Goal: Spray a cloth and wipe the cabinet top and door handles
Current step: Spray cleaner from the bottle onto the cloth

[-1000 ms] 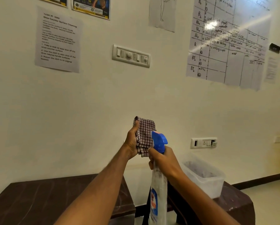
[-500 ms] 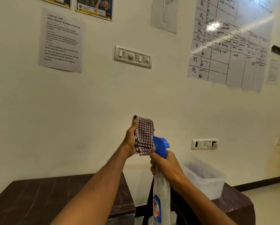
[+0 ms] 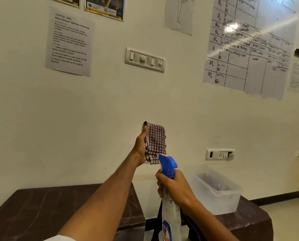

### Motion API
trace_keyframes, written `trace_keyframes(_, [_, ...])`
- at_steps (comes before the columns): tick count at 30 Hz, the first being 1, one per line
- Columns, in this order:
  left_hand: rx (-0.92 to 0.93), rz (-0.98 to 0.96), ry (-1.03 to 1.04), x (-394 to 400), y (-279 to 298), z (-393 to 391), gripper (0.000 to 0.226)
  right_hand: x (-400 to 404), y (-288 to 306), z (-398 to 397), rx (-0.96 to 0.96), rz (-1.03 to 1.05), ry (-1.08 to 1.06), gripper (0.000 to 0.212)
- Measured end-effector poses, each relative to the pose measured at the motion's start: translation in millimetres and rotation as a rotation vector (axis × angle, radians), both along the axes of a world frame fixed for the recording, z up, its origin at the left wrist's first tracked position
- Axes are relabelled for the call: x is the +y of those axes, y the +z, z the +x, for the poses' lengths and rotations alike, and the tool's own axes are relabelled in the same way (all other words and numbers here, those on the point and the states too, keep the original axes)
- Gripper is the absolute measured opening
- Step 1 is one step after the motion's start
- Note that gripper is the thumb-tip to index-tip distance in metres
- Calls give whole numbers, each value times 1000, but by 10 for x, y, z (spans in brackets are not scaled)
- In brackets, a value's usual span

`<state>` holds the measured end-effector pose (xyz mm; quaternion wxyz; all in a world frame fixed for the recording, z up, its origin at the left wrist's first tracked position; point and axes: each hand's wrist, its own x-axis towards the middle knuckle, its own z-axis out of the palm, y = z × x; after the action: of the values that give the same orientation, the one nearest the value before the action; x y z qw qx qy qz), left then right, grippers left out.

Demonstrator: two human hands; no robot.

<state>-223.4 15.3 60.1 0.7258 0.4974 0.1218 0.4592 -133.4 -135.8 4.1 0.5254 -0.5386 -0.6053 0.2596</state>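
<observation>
Left hand [image 3: 140, 148] gripping checked cloth [image 3: 155, 141], right hand [image 3: 173, 186] clutching spray bottle [image 3: 170, 202], notice [image 3: 69, 41] headed "Shoe Counter Surface Cleaning"

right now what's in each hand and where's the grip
Left hand holds the folded cloth by its left edge. Right hand grips the spray bottle at the neck, under the blue head.

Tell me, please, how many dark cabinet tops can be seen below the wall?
2. One cabinet top is at lower left, behind the left forearm. The other cabinet top is at lower right and carries a clear plastic bin. A gap separates them; the arms hide parts of both.
</observation>
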Motion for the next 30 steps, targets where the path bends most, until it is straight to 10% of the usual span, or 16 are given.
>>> trace_keyframes(30, [-16,20,-19,-91,-32,277,57,-99,253,408,-13,30,-150,16])
